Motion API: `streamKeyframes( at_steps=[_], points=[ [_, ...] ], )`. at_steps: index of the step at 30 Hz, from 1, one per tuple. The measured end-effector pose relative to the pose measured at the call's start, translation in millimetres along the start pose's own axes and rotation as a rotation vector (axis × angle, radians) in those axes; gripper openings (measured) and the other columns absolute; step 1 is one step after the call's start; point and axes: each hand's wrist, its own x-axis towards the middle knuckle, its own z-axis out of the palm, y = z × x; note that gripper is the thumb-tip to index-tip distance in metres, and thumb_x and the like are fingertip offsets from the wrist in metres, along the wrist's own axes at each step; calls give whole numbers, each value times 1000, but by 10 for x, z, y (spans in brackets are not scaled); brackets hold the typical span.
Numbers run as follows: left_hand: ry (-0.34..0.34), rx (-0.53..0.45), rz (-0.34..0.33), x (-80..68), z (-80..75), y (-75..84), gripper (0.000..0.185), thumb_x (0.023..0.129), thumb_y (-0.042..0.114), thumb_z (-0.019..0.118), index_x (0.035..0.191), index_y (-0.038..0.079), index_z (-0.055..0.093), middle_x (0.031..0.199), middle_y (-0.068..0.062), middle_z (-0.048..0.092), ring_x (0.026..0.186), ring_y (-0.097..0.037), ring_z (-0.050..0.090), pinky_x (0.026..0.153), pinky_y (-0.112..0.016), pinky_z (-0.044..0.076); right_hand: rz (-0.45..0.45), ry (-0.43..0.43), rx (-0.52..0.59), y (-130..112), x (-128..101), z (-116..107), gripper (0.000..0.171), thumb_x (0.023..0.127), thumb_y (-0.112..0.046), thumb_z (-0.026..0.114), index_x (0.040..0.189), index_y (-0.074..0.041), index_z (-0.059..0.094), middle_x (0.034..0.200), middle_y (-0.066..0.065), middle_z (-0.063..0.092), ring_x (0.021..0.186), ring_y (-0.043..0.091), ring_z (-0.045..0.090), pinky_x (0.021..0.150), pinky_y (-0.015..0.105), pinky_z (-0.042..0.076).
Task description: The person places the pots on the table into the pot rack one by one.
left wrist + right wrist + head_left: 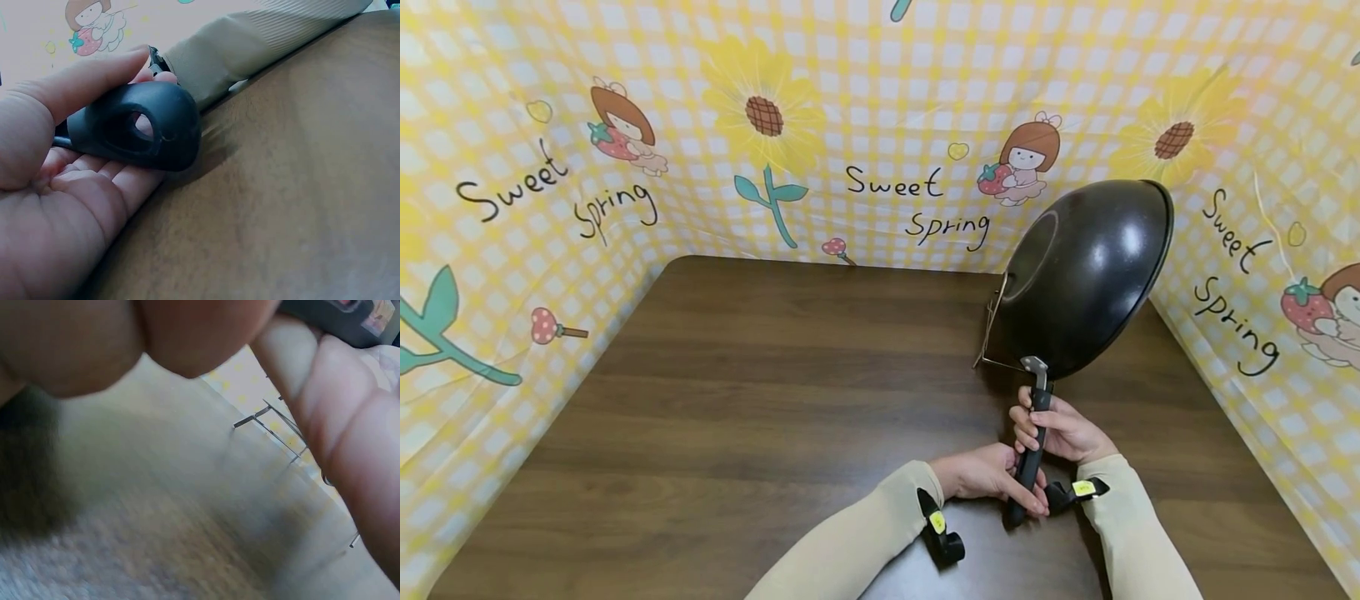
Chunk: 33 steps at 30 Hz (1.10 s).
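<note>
A black wok (1093, 267) is tilted up on its side at the right of the head view, its rounded underside showing. My right hand (1063, 429) grips the black handle (1028, 467) a little below the metal bracket that joins it to the wok. Lower down, my left hand (988, 479) pinches the handle's end between thumb and fingers. The left wrist view shows the handle's end (178, 128) with its hanging hole, resting across the fingers. Against the wok's left side is a thin metal wire frame (988, 333), partly hidden by the wok; its wire legs (256, 417) show in the right wrist view.
Dark wood-grain tabletop (737, 400) lies beneath the hands. A yellow checked cloth (880, 125) with printed flowers and figures hangs behind and on both sides, with the wok's rim close to it at the back right. Black straps (938, 533) circle both wrists.
</note>
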Motion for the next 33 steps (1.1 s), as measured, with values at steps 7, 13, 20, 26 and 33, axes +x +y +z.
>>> streamKeyframes(
  at_steps=[7,13,20,26,33],
  points=[
    [1,-7,7,-4,-6,-15,26,90,-19,56,95,7,56,113,-42,59,79,-12,68,72,-25,55,-6,-8,-7,14,5,-12,21,106,1,30,120,-7,41,92,7,43,91,18,58,98,37,47],
    [79,-34,69,-38,54,-75,25,89,-20,58,101,2,58,107,-36,65,85,-18,71,72,-25,55,-32,4,-66,18,-1,-15,21,105,2,29,120,-6,41,96,9,48,97,22,60,102,41,45],
    [270,0,182,-182,180,-120,34,84,-20,64,116,-9,57,105,-29,69,95,-24,71,77,-23,52,54,295,-357,-130,-16,173,23,103,6,33,115,-6,48,102,7,63,99,21,65,97,39,51],
    [319,126,133,-317,103,-66,45,83,-13,66,127,-9,56,110,-16,69,101,-18,66,88,-25,51,360,726,-907,-271,43,447,19,102,-14,54,113,0,52,94,7,65,89,21,64,84,35,52],
    [186,305,66,-570,-96,63,48,92,-6,61,137,-12,46,124,-22,63,113,-22,64,91,-23,50,701,808,-1497,-412,255,885,37,96,-33,65,107,0,52,88,7,59,84,24,57,74,39,46]
  ],
)
